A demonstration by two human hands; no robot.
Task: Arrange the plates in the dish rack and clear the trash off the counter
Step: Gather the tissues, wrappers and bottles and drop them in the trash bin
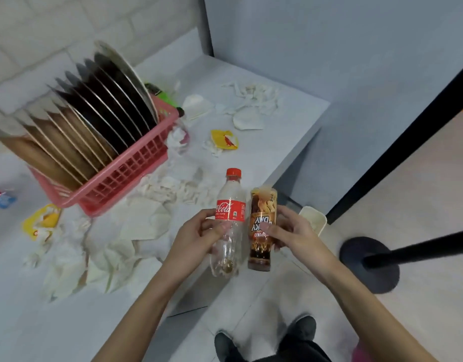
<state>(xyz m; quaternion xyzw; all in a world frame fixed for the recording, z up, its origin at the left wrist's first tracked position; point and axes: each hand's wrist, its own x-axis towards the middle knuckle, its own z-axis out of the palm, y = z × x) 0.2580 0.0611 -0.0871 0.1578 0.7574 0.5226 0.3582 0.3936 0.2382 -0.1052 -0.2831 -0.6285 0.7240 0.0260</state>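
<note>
My left hand (199,236) grips an empty clear Coca-Cola bottle (229,223) with a red cap, held upright over the counter's front edge. Beside it my right hand (293,231) holds a brown coffee bottle (263,228) upside down. Several plates (94,118), brown and black, stand on edge in the pink dish rack (126,178) at the left. Crumpled white tissues (136,231) and yellow wrappers (223,138) litter the white counter (277,131).
A cream bin (312,218) stands on the floor just past the counter's right end. A black stand base (368,265) with a pole sits on the floor at right. More paper scraps (251,100) lie at the back. My shoes (300,330) show below.
</note>
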